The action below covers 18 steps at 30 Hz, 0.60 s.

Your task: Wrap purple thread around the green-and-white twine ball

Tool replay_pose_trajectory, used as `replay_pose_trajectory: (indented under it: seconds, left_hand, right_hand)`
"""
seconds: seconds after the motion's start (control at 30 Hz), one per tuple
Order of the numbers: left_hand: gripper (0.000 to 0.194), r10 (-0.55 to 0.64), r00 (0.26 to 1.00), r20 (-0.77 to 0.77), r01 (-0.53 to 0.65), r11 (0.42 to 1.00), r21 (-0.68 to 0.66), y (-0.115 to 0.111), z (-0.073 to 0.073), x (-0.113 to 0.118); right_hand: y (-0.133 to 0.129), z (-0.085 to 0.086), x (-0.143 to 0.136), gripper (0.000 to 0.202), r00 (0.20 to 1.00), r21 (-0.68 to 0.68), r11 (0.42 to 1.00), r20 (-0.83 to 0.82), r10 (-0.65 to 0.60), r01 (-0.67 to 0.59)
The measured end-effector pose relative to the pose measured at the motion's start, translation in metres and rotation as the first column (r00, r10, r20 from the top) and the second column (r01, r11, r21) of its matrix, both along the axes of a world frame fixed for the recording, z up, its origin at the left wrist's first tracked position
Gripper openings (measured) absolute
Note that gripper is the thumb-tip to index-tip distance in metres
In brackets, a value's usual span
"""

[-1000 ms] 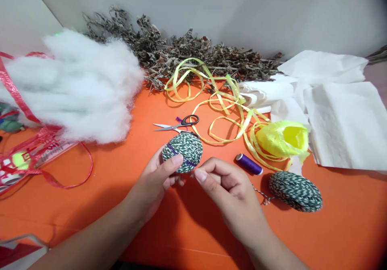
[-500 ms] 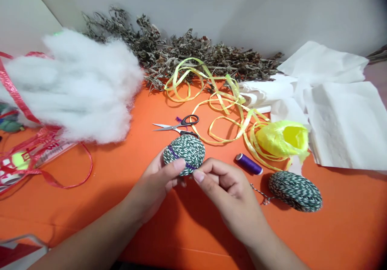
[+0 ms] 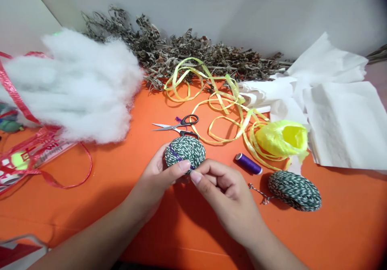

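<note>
A flattened green-and-white ball of yarn (image 3: 189, 147), with a purple strand running across it, rests in my left hand (image 3: 163, 171). The thumb presses on its front and the other fingers pass behind it. At its lower right edge, my right hand (image 3: 222, 191) pinches with thumb and forefinger; what lies between the fingertips is too small to make out. Just beyond the yarn ball lie black-handled scissors (image 3: 177, 126), blades pointing left. A spool of purple thread (image 3: 248, 164) lies right of my hands, near a second green-and-white yarn ball (image 3: 294, 191) with a loose tail.
White fibre stuffing (image 3: 78, 88) is heaped at left, above red ribbon (image 3: 66, 183). Dried plant stems (image 3: 193, 56) line the wall. Loops of yellow ribbon (image 3: 223, 120) lead to a yellow roll (image 3: 279, 139). White paper sheets (image 3: 347, 124) cover the right of the orange table (image 3: 121, 165).
The yarn ball has turned slightly in my left hand, and its purple strand shows less at the lower edge. My left thumb and right fingertips have shifted a little.
</note>
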State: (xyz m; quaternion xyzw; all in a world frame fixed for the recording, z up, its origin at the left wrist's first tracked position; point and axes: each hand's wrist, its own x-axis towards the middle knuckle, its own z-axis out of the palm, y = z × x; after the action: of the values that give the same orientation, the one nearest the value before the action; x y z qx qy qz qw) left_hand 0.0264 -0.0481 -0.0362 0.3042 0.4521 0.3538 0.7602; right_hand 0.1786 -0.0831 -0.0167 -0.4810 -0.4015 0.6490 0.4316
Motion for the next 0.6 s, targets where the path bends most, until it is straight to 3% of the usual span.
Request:
replay_pose_trajectory:
  seconds: [0.3, 0.6]
  left_hand:
    - [0.049, 0.024, 1.000, -0.019, -0.024, 0.999, -0.032, 0.0001, 0.0042, -0.0001]
    - [0.038, 0.021, 0.998, 0.051, -0.019, 0.999, -0.033, -0.0011, 0.0007, -0.0025]
  right_hand:
    - [-0.0007, -0.0029, 0.0003, 0.031, 0.997, -0.013, 1.000, 0.069, -0.023, 0.024]
    - [-0.0012, -0.0057, -0.0004, 0.027, 0.998, 0.007, 0.999, 0.021, -0.052, 0.052]
